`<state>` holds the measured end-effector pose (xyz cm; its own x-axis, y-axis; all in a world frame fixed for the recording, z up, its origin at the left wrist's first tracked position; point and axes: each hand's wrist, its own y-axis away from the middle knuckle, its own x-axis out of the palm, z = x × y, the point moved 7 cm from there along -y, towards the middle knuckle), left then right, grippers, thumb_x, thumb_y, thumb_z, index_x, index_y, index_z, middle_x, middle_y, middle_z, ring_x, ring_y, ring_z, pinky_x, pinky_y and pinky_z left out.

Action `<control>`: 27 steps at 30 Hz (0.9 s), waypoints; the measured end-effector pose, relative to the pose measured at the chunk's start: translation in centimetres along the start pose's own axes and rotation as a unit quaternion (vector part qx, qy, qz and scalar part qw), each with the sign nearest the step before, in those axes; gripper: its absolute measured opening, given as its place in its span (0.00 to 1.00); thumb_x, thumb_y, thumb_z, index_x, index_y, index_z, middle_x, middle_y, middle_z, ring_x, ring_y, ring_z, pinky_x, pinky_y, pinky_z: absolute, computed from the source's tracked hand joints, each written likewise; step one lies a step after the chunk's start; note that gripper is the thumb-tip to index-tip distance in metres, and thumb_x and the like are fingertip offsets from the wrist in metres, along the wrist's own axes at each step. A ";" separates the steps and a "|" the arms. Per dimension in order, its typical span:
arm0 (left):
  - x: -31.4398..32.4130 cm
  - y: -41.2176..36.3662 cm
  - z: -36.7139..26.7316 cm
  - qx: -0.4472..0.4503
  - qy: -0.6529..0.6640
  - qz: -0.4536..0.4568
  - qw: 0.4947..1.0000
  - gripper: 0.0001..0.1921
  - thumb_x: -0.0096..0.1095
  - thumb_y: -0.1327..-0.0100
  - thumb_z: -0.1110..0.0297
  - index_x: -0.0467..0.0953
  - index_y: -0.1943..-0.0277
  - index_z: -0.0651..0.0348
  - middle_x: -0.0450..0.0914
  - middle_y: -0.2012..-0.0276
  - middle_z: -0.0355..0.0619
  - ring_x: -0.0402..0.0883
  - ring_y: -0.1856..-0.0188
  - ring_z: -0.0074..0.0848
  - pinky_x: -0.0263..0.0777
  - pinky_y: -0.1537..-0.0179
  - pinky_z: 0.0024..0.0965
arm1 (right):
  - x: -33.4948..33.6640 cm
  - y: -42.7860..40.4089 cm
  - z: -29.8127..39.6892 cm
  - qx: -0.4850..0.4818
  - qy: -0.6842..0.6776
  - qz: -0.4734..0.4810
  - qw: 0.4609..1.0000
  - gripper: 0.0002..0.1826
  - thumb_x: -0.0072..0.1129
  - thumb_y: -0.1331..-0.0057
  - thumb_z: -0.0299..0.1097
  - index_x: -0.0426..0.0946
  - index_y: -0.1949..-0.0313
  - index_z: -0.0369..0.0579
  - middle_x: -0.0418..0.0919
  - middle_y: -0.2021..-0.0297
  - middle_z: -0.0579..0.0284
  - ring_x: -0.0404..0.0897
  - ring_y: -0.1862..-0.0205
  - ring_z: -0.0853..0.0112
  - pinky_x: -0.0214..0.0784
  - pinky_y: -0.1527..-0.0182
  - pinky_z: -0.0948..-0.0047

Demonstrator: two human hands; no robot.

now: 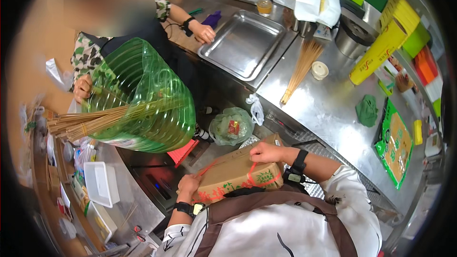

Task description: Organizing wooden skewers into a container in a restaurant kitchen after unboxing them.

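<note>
A cardboard box (225, 175) with printed writing and red plastic straps is held against my apron, between both arms. My left hand (188, 185) is closed around the strap near the box's left end. Toward the right end, my right hand (266, 152) is in a fist on the other strap. Both straps look taut above the cardboard. The box's underside is hidden from me.
A co-worker's hand (83, 88) grips a cut green plastic bottle (167, 114) holding bamboo skewers. Their other hand (203, 34) is beside a metal tray (246, 46). More skewers (301, 69) lie on the steel counter (278, 89). A lined bin (232, 125) stands ahead.
</note>
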<state>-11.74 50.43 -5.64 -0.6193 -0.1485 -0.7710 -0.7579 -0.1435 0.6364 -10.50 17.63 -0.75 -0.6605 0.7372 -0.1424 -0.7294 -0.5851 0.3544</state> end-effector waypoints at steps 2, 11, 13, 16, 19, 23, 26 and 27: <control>-0.1 -0.7 -0.2 -0.007 -0.006 -0.004 1.000 0.22 0.53 0.44 0.46 0.80 0.54 0.49 0.80 0.55 0.51 0.78 0.50 0.42 0.71 0.50 0.39 | 0.0 0.3 -0.4 0.003 -0.002 -0.018 1.000 0.14 0.50 0.39 0.38 0.69 0.77 0.41 0.64 0.84 0.63 0.62 0.78 0.77 0.59 0.72 0.72; -1.9 -3.9 -6.8 0.116 -0.037 -0.022 0.992 0.21 0.57 0.47 0.47 0.82 0.61 0.56 0.81 0.61 0.56 0.80 0.55 0.45 0.72 0.54 0.41 | 1.1 7.5 -2.2 -0.001 -0.039 -0.181 0.983 0.13 0.50 0.43 0.37 0.70 0.77 0.39 0.66 0.85 0.55 0.64 0.81 0.72 0.60 0.74 0.67; -3.6 -3.1 -10.3 0.159 -0.048 -0.037 0.985 0.20 0.58 0.47 0.48 0.82 0.64 0.57 0.82 0.65 0.56 0.81 0.59 0.46 0.73 0.57 0.42 | 1.4 10.1 -2.1 0.051 -0.032 -0.198 0.978 0.12 0.50 0.40 0.35 0.71 0.76 0.38 0.67 0.83 0.53 0.66 0.78 0.70 0.62 0.71 0.69; -4.7 -1.9 -14.2 0.199 -0.032 -0.021 0.979 0.19 0.59 0.47 0.49 0.82 0.65 0.57 0.82 0.67 0.56 0.81 0.61 0.46 0.73 0.59 0.44 | 2.4 13.3 -2.6 0.036 -0.050 -0.262 0.963 0.13 0.51 0.41 0.35 0.71 0.77 0.38 0.68 0.83 0.52 0.67 0.80 0.68 0.61 0.73 0.68; -5.9 -0.3 -17.3 0.229 -0.067 -0.027 0.971 0.19 0.59 0.46 0.49 0.82 0.66 0.57 0.81 0.68 0.56 0.81 0.62 0.45 0.73 0.60 0.44 | 2.2 17.0 -1.7 0.039 -0.039 -0.310 0.949 0.14 0.52 0.41 0.36 0.70 0.78 0.38 0.67 0.85 0.53 0.65 0.81 0.72 0.60 0.75 0.68; -8.6 4.3 -22.1 0.319 -0.056 -0.045 0.945 0.17 0.60 0.46 0.51 0.80 0.70 0.58 0.80 0.72 0.56 0.81 0.65 0.47 0.72 0.63 0.44 | 1.2 21.7 0.7 0.052 -0.069 -0.341 0.936 0.16 0.52 0.39 0.35 0.69 0.80 0.37 0.65 0.86 0.52 0.63 0.83 0.71 0.58 0.77 0.69; -10.6 7.6 -23.9 0.328 -0.040 -0.040 0.943 0.16 0.61 0.47 0.53 0.80 0.71 0.59 0.80 0.75 0.55 0.81 0.68 0.46 0.72 0.65 0.44 | 0.7 24.8 3.2 0.071 -0.084 -0.342 0.933 0.16 0.52 0.39 0.34 0.67 0.81 0.37 0.63 0.87 0.53 0.61 0.85 0.71 0.56 0.79 0.69; -11.1 8.8 -24.2 0.327 -0.040 -0.041 0.943 0.16 0.61 0.47 0.53 0.80 0.71 0.59 0.80 0.75 0.55 0.81 0.68 0.46 0.72 0.65 0.44 | 0.4 25.8 4.5 0.058 -0.042 -0.338 0.939 0.17 0.52 0.39 0.34 0.66 0.82 0.37 0.63 0.88 0.53 0.61 0.86 0.70 0.56 0.80 0.69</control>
<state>-6.52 27.12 9.10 -0.5469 -0.0845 -0.8329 -0.7524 0.4860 0.4447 -28.79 4.41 12.48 -0.0346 0.9536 -0.2990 -0.9492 0.0623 0.3084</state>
